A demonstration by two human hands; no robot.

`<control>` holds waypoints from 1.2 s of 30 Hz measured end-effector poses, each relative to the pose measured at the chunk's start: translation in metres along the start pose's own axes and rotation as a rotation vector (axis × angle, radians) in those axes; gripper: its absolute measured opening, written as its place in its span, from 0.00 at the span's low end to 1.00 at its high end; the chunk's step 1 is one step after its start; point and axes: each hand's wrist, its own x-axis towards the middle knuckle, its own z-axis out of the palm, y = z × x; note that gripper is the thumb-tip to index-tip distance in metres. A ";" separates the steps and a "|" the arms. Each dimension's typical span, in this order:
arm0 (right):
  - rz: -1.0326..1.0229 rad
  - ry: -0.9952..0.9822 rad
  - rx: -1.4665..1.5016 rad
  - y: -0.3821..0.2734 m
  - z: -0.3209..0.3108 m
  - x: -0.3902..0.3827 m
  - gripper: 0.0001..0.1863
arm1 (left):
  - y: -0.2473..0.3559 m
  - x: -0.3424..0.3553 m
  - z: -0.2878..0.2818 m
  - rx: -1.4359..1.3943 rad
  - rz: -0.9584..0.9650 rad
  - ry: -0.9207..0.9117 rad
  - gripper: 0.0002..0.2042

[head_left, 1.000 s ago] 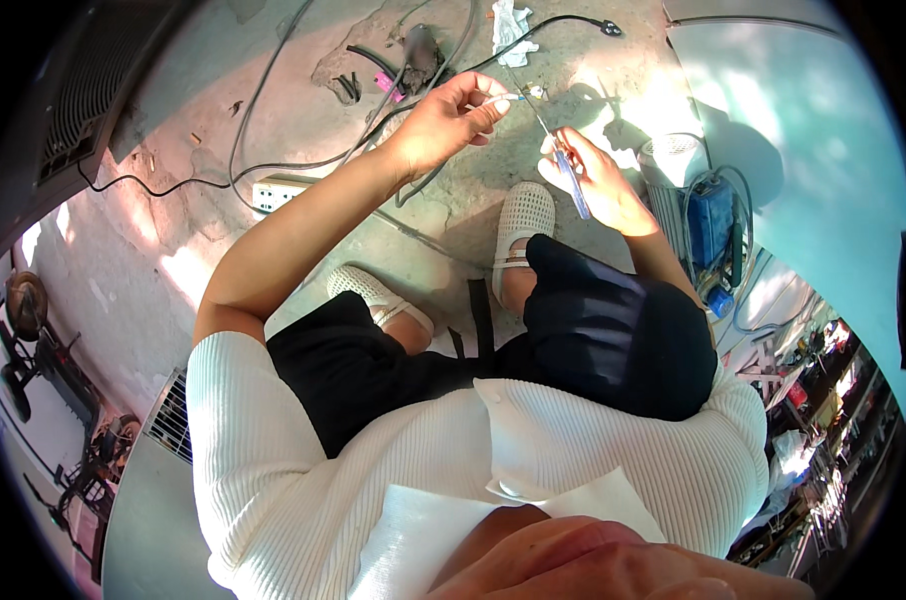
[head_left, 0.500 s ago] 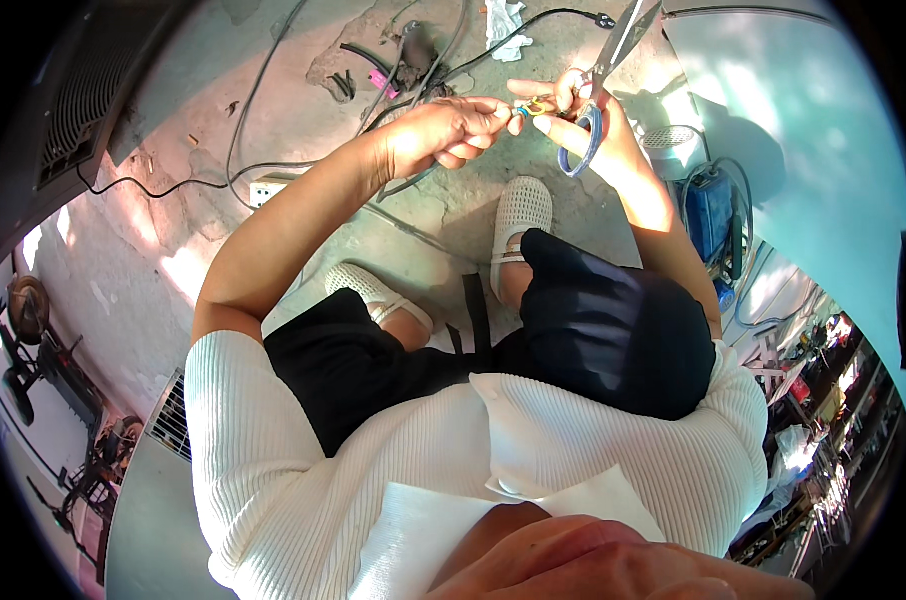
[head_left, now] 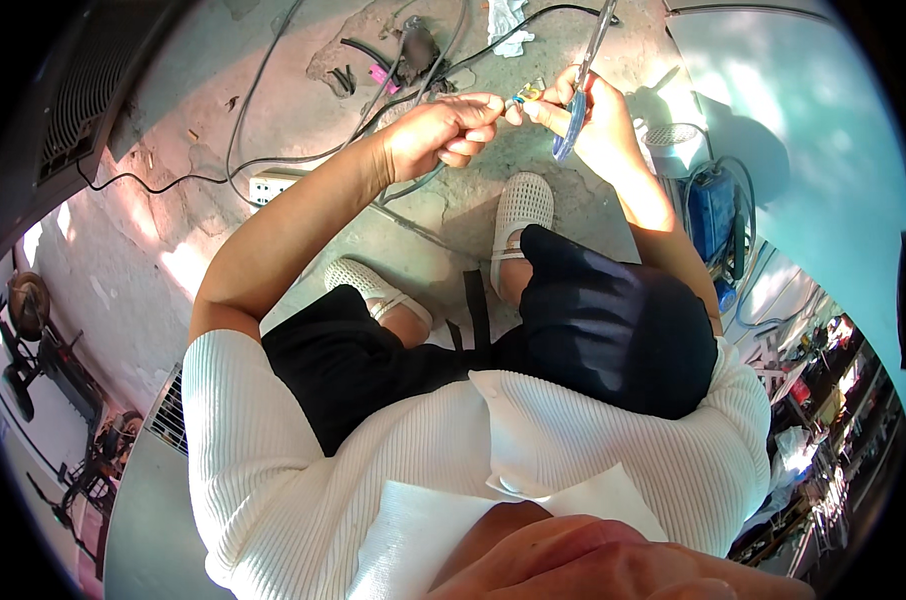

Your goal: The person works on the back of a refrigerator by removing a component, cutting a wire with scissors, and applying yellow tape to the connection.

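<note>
My left hand [head_left: 441, 133] is closed, its thumb and fingertips pinching the end of a cable. Short blue and yellow wires [head_left: 530, 92] stick out of that end toward the right. My right hand [head_left: 605, 125] grips a pair of scissors [head_left: 571, 130] with blue handles. They are seen nearly edge-on, blades pointing up past the top of the picture. The thumb and a finger of the right hand reach to the wires; whether they touch them is hard to tell. Both hands are raised in front of my knees, above the floor.
A white power strip [head_left: 271, 187] lies at the left, and dark cables [head_left: 303, 160] cross the concrete floor. Beyond my hands are a pink piece [head_left: 382, 76] and white crumpled paper [head_left: 509, 27]. At right stand a blue box [head_left: 710, 213] and a pale blue panel [head_left: 813, 120].
My right hand has turned the scissors, so the blades and handle loops that were seen spread broadside now appear narrow and edge-on. My left hand keeps its pinch, nearly in place.
</note>
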 end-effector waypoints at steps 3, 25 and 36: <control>0.034 0.029 0.134 0.013 -0.012 0.004 0.14 | 0.003 0.000 0.001 0.064 0.043 0.005 0.14; 0.077 -0.131 -0.161 0.021 -0.023 -0.018 0.20 | 0.008 -0.009 -0.022 0.139 0.185 0.266 0.14; 0.237 -0.218 -0.281 0.012 -0.011 -0.021 0.20 | -0.001 -0.004 -0.025 0.137 0.182 0.257 0.14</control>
